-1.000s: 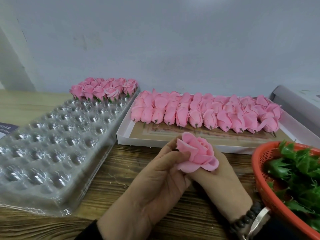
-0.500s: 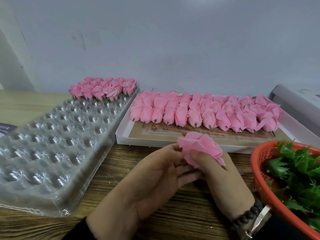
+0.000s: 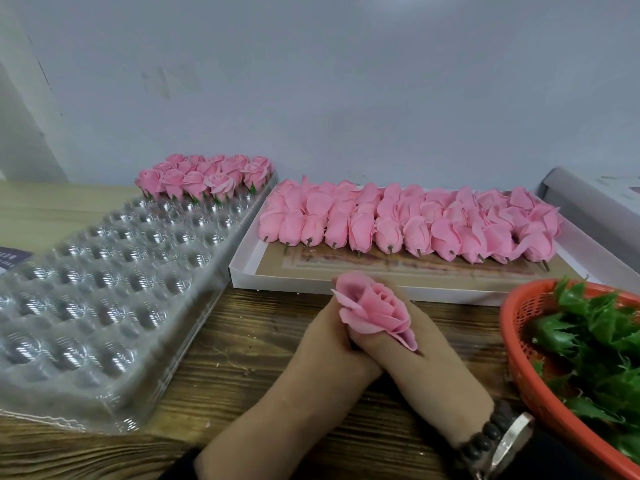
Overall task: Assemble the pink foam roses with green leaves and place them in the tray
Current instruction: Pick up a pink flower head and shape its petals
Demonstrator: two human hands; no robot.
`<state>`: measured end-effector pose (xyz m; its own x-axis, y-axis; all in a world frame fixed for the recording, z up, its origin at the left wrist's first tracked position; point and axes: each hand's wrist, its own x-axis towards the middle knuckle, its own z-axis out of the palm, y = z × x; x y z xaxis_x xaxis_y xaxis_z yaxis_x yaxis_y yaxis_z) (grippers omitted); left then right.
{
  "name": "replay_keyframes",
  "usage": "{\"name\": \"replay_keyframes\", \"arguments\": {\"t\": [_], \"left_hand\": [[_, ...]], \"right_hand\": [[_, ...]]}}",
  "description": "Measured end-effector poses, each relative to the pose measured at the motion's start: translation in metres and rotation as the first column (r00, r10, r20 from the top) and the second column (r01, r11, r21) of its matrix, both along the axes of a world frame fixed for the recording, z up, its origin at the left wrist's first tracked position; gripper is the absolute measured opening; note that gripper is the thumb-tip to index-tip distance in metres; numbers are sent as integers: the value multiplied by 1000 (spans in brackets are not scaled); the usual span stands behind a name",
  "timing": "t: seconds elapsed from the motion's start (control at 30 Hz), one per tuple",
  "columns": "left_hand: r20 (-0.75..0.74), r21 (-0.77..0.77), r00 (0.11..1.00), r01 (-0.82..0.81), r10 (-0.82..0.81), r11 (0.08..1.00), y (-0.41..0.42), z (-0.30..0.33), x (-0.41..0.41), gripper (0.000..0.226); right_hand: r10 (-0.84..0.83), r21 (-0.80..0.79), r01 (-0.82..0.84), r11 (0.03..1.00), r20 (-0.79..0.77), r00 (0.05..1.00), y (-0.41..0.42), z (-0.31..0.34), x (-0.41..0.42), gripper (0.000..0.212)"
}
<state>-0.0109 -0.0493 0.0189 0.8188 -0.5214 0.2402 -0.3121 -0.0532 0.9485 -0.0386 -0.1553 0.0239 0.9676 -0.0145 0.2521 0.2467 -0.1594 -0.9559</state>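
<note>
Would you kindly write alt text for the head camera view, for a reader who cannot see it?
Two hands, left hand and right hand, together hold a pink foam rose above a wooden table. Left is a clear plastic dimpled tray with finished roses at its far end; behind, a white box of pink buds; right, an orange basket of green leaves.

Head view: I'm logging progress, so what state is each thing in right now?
Held rose: gripped by both hands, petals opened.
Left hand: grips rose.
Right hand: grips rose.
Clear tray: only far rows filled.
White box: holds unassembled roses.
Orange basket: holds green leaves.
</note>
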Motion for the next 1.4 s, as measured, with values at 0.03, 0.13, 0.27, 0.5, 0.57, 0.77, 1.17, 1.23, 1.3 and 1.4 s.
{"name": "replay_keyframes", "arguments": {"t": [0.03,0.13,0.27,0.5,0.57,0.77,1.17,1.23,1.3,1.4], "left_hand": [[8,17,1000,-23,23,1000,0,0,0,34],[9,28,999,-43,43,999,0,-1,-2,24],[-40,-32,999,-24,23,999,-2,2,-5,25],[-131,-79,989,-81,70,994,-6,1,-8,24],[-129,-84,989,-87,76,993,-4,1,-8,13],[-456,-408,889,-246,37,879,-1,4,1,38],[-690,-535,704,-336,-171,775,-2,2,4,48],[-685,-536,704,-312,-188,784,0,2,5,50],[-679,-511,712,-285,-178,811,3,4,6,35],[-689,-496,712,-328,-135,804,7,7,9,14]], "right_hand": [[23,7,-23,1000,4,1000,-1,0,-1,24],[14,16,-15,1000,39,999,-2,-1,-3,45],[-56,63,49,997,116,992,-4,-3,-2,56],[-74,-214,118,970,204,976,0,-5,-5,33],[-46,-192,91,977,225,973,1,-4,-5,41],[-282,-19,303,953,307,909,-6,-12,2,17],[-141,-476,316,821,367,920,1,-15,5,10],[-144,-467,308,829,354,924,1,-15,5,6],[-141,-470,304,829,349,926,0,-16,4,6],[-116,-486,256,836,300,947,0,-18,4,9]]}}
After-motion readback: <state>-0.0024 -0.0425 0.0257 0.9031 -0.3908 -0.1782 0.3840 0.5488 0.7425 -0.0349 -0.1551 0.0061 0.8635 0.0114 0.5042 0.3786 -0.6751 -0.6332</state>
